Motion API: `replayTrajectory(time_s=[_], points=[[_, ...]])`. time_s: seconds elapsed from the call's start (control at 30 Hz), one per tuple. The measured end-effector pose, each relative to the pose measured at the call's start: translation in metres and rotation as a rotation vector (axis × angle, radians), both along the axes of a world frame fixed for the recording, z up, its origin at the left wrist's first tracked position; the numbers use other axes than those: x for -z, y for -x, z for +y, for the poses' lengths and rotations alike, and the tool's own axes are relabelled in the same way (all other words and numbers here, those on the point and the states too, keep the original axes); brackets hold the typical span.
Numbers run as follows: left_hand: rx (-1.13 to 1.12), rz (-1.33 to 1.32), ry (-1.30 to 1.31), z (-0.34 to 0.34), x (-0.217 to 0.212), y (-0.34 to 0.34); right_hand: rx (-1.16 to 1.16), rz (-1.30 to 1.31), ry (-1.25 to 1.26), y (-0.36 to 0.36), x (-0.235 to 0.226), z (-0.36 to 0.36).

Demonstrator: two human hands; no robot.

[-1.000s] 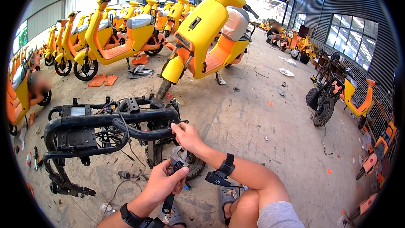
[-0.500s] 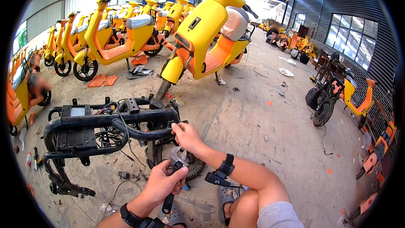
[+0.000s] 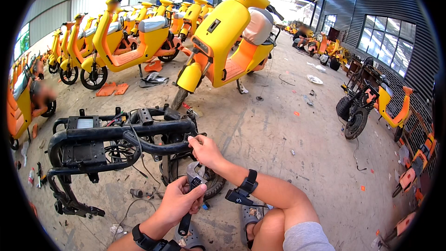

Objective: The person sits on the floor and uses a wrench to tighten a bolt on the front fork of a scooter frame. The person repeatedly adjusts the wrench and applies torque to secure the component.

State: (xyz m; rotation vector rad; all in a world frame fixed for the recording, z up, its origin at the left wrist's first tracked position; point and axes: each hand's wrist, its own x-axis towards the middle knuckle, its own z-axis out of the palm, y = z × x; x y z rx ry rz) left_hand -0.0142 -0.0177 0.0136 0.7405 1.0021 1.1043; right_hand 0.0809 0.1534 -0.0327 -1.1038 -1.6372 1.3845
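An adjustable wrench [image 3: 196, 175] is wrapped in my left hand [image 3: 176, 200], its jaws pointing up toward the wheel [image 3: 217, 187] and its dark handle hanging below my fingers. My right hand [image 3: 207, 152] is closed in a pinch at the right end of a black scooter frame [image 3: 111, 133]. Whatever its fingertips grip there is too small and hidden to name. The stripped frame lies low on the floor in front of me, with loose cables [image 3: 121, 152] running through it. The wrench jaws sit just below my right wrist, and I cannot tell whether they touch the wheel.
A yellow scooter [image 3: 218, 42] stands beyond the frame, with rows of similar scooters behind it at left. Orange panels [image 3: 113, 89] and scraps lie on the concrete floor [image 3: 274, 144]. A partly stripped scooter [image 3: 357, 121] stands at right. A person [image 3: 303, 37] sits low in the distance.
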Motion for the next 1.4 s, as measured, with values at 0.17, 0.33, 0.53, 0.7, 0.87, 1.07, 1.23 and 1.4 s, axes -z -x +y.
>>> replayTrajectory(time_s=[0.17,0.33,0.53,0.7,0.87,1.07,1.23,1.4], points=[[-0.001,0.002,0.007,0.000,0.000,0.000,0.001,-0.012,-0.013,0.001,0.001,-0.001],[-0.001,0.009,0.021,0.000,-0.001,0.000,-0.010,-0.025,-0.017,0.000,-0.001,-0.001],[-0.002,0.006,0.018,0.000,-0.002,0.000,-0.004,-0.019,0.014,0.000,-0.004,-0.003],[0.002,0.002,0.016,0.000,-0.001,0.000,-0.019,0.012,0.050,-0.001,-0.006,-0.004],[0.003,-0.004,0.014,0.000,0.000,0.000,0.022,0.007,-0.012,0.000,-0.002,-0.001],[0.001,0.002,0.024,0.000,-0.001,0.000,0.033,-0.041,-0.117,0.001,0.007,0.004],[-0.003,0.008,0.021,0.000,0.002,0.001,-0.007,-0.033,-0.037,0.000,0.000,-0.001],[0.002,-0.004,0.016,0.000,0.001,0.000,-0.031,-0.003,0.016,0.000,-0.003,-0.002]])
